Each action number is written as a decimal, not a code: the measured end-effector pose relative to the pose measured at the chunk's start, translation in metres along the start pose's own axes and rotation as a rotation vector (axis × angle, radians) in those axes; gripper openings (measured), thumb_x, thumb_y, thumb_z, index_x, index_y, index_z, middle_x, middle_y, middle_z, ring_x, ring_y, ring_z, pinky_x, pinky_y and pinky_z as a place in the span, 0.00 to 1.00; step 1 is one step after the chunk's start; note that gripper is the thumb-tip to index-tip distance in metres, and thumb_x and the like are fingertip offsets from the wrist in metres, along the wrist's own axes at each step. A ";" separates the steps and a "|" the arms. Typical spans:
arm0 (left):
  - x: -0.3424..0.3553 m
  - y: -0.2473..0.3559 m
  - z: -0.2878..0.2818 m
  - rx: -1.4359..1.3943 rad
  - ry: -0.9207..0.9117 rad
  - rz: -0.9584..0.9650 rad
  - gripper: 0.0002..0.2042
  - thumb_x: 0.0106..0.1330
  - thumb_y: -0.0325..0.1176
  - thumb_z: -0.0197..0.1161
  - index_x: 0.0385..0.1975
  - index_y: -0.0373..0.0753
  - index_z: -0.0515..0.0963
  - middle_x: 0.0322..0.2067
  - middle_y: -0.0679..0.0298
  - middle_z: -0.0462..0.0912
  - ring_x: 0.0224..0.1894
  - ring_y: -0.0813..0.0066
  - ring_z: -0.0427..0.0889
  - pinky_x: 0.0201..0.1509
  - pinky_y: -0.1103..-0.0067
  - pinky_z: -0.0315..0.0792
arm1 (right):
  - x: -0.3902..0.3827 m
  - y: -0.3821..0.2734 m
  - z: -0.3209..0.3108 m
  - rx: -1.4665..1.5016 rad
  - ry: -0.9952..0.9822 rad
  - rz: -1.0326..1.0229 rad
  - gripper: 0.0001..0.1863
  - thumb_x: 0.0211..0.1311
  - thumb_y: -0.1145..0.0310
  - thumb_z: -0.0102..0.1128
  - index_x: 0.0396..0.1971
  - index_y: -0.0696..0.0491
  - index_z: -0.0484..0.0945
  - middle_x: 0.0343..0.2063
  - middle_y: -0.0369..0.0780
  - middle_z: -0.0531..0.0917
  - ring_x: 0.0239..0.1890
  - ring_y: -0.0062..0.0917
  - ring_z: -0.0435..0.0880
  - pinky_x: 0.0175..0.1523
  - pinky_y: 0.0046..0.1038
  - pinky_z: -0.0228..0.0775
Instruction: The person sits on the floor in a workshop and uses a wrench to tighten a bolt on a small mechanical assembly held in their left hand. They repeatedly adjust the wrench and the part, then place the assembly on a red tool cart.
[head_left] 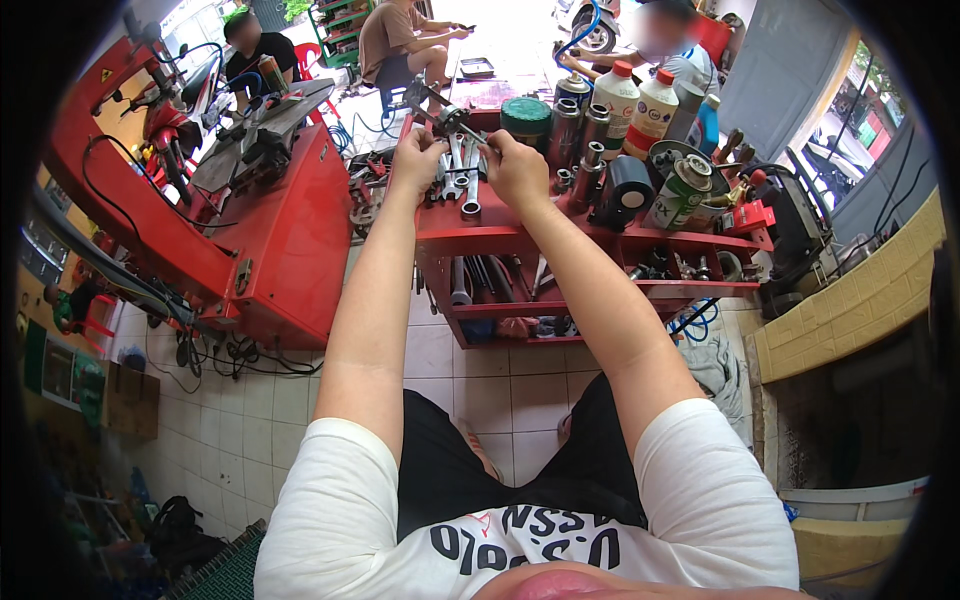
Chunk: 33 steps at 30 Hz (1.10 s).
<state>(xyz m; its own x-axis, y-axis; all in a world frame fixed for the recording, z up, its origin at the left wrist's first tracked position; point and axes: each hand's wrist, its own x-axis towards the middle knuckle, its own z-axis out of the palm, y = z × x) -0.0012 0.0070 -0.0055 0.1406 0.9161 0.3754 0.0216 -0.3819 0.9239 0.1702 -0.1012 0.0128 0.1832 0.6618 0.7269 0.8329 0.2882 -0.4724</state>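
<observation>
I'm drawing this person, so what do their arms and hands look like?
The left hand and right hand wear no gloves. The forearms are bare, with no watch or bracelet showing. Plain white short sleeves reach down near the elbows.

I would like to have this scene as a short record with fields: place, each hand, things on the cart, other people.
Place: workshop, with a red cart in front and a red machine to the left
Left hand: fingers bent, close to a metal part; exact grip unclear
Right hand: fingers bent, close to the same metal part; exact grip unclear
On cart: wrenches near the hands; green-lidded tub; white bottles with red caps
Other people: at least three, in the background
</observation>
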 end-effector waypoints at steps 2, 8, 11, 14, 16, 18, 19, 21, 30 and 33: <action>-0.003 0.008 0.004 -0.140 -0.046 -0.062 0.11 0.65 0.37 0.67 0.28 0.41 0.73 0.21 0.75 0.69 0.22 0.87 0.63 0.27 0.85 0.57 | -0.001 0.003 -0.001 -0.007 -0.005 -0.007 0.10 0.64 0.57 0.61 0.34 0.48 0.79 0.25 0.44 0.84 0.30 0.45 0.84 0.32 0.46 0.72; -0.001 0.008 0.005 -0.188 -0.035 -0.078 0.10 0.67 0.39 0.65 0.30 0.42 0.73 0.22 0.75 0.70 0.21 0.88 0.64 0.26 0.86 0.57 | -0.001 0.003 0.000 0.002 -0.002 -0.024 0.10 0.63 0.57 0.62 0.34 0.48 0.79 0.25 0.44 0.85 0.30 0.45 0.84 0.32 0.45 0.73; 0.000 0.003 0.003 -0.198 -0.041 -0.066 0.09 0.68 0.37 0.64 0.32 0.42 0.73 0.23 0.74 0.71 0.23 0.88 0.65 0.28 0.87 0.58 | 0.000 0.003 0.000 -0.013 -0.017 0.004 0.10 0.62 0.58 0.64 0.35 0.49 0.80 0.26 0.44 0.85 0.30 0.45 0.84 0.33 0.43 0.74; -0.001 0.002 0.005 -0.104 -0.023 -0.006 0.07 0.68 0.33 0.64 0.35 0.42 0.72 0.26 0.73 0.73 0.26 0.87 0.67 0.31 0.87 0.61 | 0.000 0.003 0.000 -0.027 -0.018 0.034 0.10 0.62 0.58 0.64 0.35 0.48 0.80 0.25 0.44 0.85 0.30 0.44 0.84 0.33 0.43 0.74; -0.003 0.004 0.007 -0.065 -0.008 0.019 0.07 0.68 0.29 0.64 0.38 0.41 0.72 0.28 0.73 0.74 0.29 0.87 0.69 0.35 0.87 0.63 | 0.000 0.003 -0.001 -0.024 -0.009 0.042 0.10 0.62 0.58 0.64 0.35 0.48 0.80 0.25 0.44 0.85 0.30 0.44 0.84 0.32 0.43 0.74; -0.005 0.008 0.010 -0.043 -0.015 -0.005 0.08 0.67 0.28 0.65 0.39 0.40 0.72 0.29 0.72 0.74 0.30 0.86 0.70 0.37 0.87 0.64 | 0.000 0.004 -0.003 -0.013 -0.008 0.038 0.10 0.62 0.58 0.64 0.35 0.48 0.80 0.25 0.44 0.85 0.30 0.44 0.84 0.32 0.43 0.74; -0.006 0.008 0.009 -0.030 -0.017 -0.016 0.08 0.67 0.28 0.65 0.40 0.39 0.71 0.30 0.72 0.74 0.31 0.86 0.70 0.38 0.87 0.64 | 0.000 0.003 -0.002 -0.005 -0.007 0.035 0.10 0.62 0.58 0.64 0.35 0.48 0.80 0.25 0.44 0.85 0.30 0.44 0.85 0.33 0.43 0.74; -0.006 0.008 0.009 -0.044 -0.017 -0.005 0.08 0.66 0.28 0.65 0.40 0.39 0.72 0.29 0.72 0.74 0.31 0.86 0.70 0.37 0.86 0.65 | 0.000 0.002 -0.002 -0.003 0.002 0.025 0.10 0.62 0.58 0.64 0.35 0.48 0.80 0.25 0.44 0.85 0.30 0.44 0.84 0.33 0.43 0.74; -0.007 0.010 0.011 0.011 0.006 0.009 0.08 0.64 0.27 0.66 0.38 0.39 0.73 0.27 0.74 0.73 0.28 0.87 0.68 0.33 0.86 0.63 | 0.001 0.016 0.003 0.232 -0.009 0.050 0.09 0.63 0.64 0.66 0.36 0.54 0.80 0.24 0.46 0.84 0.25 0.37 0.85 0.31 0.34 0.73; -0.005 0.004 0.006 -0.041 0.012 0.011 0.09 0.64 0.27 0.67 0.37 0.39 0.73 0.27 0.74 0.73 0.28 0.87 0.68 0.31 0.86 0.62 | 0.001 0.012 0.001 0.403 -0.050 0.104 0.10 0.63 0.65 0.66 0.34 0.56 0.80 0.23 0.46 0.84 0.24 0.35 0.84 0.31 0.32 0.72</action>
<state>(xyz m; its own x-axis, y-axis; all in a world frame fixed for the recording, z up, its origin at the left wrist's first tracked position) 0.0042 0.0004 -0.0037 0.1286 0.9133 0.3865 -0.0208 -0.3872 0.9218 0.1796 -0.0962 0.0076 0.2219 0.7313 0.6449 0.5385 0.4595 -0.7063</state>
